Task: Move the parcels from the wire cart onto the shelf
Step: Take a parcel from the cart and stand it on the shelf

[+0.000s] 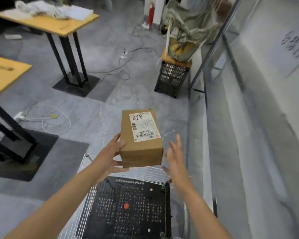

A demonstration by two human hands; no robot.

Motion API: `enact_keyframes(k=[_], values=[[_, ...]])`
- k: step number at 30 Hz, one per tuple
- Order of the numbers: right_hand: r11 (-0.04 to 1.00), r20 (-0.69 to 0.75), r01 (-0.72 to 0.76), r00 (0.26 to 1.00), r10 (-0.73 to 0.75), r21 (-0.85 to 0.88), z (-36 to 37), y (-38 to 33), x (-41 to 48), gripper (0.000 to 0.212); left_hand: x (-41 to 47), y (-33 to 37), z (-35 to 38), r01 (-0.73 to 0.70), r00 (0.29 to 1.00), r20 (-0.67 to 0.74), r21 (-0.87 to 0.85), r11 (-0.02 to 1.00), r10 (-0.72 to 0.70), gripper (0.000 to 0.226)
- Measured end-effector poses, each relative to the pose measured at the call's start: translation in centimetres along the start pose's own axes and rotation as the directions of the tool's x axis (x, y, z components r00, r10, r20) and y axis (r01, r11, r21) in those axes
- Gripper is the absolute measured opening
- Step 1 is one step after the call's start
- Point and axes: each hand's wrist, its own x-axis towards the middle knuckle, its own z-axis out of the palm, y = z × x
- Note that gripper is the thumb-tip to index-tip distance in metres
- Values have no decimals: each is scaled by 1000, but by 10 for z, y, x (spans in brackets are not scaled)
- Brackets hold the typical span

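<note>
- The wire cart [89, 192] is standing nearest, low in view, with a black perforated panel [128, 213] lying in its bottom. No other parcel is showing in the part that is visible.
- The left hand [110, 157] is gripping the parcel [141, 145] at its near left corner, thumb on top and fingers curling underneath, holding it in the air over the cart's far edge.
- The right hand [175, 157] is hovering just beside the parcel's right side, fingers straight and spread, seemingly touching nothing.
- The carrying step seems to be in hand: the parcel is out of the cart and not yet on the shelf [248, 135], which is running along the right.
- The next move is probably calling for the right hand to steady the parcel, then a swing rightward onto a shelf level.
</note>
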Motion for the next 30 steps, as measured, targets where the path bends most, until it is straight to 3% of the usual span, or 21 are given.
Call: enact_keyframes(k=[2, 5, 8, 10, 15, 18, 21, 26, 30], values=[[999, 63, 1, 998, -4, 51, -3, -25, -19, 56, -9, 10, 9, -50, 995, 94, 69, 996, 43, 82], [996, 9, 90, 996, -90, -14, 4, -44, -53, 60, -23, 18, 14, -139, 967, 236, 167, 976, 98, 97], [990, -123, 137, 983, -139, -26, 10, -55, -91, 53, -41, 26, 21, -245, 925, 348, 230, 942, 156, 61], [985, -265, 163, 949, -172, -56, 16, -59, -119, 52, -60, 29, 31, -311, 881, 447, 301, 902, 155, 53], [967, -577, 250, 782, -236, -56, 31, -71, -198, 51, -116, 25, 66, -523, 685, 695, 260, 812, 219, 82], [970, -697, 230, 682, -221, -82, 35, -78, -245, 52, -144, 13, 85, -572, 580, 790, 223, 789, 197, 71], [975, -794, 209, 577, -190, -82, 35, -84, -298, 53, -182, -5, 108, -549, 494, 860, 194, 813, 128, 53], [984, -906, 138, 393, -157, -111, 45, -86, -398, 57, -248, -37, 141, -514, 295, 955, 161, 843, -3, 81], [992, -964, 83, 241, -114, -96, 69, -82, -479, 62, -301, -74, 162, -481, 136, 985, 156, 862, -103, 88]])
